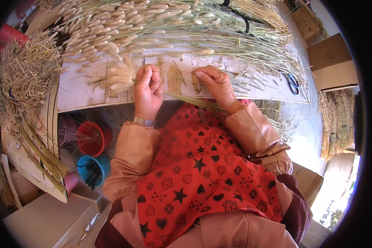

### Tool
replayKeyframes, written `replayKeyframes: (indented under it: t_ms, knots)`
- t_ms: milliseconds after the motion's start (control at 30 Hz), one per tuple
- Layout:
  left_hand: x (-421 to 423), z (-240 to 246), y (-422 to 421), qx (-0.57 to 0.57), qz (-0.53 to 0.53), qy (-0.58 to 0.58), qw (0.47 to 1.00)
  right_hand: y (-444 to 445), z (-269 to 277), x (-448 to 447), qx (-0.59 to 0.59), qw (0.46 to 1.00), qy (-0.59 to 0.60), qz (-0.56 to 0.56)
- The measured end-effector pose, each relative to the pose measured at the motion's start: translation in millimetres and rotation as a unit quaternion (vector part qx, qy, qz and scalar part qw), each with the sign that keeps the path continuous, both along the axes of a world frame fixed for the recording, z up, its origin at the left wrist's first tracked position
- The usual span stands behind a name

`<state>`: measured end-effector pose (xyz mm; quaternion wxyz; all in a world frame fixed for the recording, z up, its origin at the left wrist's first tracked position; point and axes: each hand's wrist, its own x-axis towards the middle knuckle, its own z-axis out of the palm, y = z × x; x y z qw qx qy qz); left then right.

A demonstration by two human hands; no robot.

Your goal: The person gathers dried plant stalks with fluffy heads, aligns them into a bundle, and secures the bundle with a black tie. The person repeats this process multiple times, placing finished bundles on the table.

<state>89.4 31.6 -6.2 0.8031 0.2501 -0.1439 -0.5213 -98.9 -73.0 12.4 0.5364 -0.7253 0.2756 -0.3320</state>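
My left hand [149,88] is closed around the stems of a small bunch of dried fluffy grass heads [121,77], just above the table's front edge. The bunch's green-yellow stems [193,100] run out to the right, below my right hand [215,85]. Thumb and forefinger of my right hand are pinched together at the end of a thin stem or strand that reaches left towards my left hand. Beyond both hands, a thick layer of dried bunny-tail grass [111,26] lies across the white tabletop [80,94], heads to the left.
Black-handled scissors [293,84] lie at the table's right end. Below the left side stand a red bucket [91,139] and a blue bucket [93,170]. A tangled straw heap [29,68] and tied stems [46,158] are at far left. Cardboard boxes [330,52] stand at right.
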Motion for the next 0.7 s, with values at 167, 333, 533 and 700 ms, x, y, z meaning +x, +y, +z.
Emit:
replayKeyframes:
  t_ms: [167, 333, 533, 700]
  knots:
    - [0, -4, 0, 0.009, -0.003, 0.014, 1.0, -28, 34, -70, -0.36, 0.893, 0.271, 0.007]
    - [-2, -1, 2, 0.026, -0.003, 0.008, 1.0, -36, 59, -102, -0.329, 0.828, 0.454, 0.015]
    - [-7, 5, 2, 0.041, 0.005, -0.015, 0.999, 10, 36, -1, -0.092, 0.979, 0.16, 0.084]
    - [-9, 6, 4, 0.1, 0.036, 0.009, 0.994, 22, 24, 47, -0.259, 0.959, 0.084, 0.075]
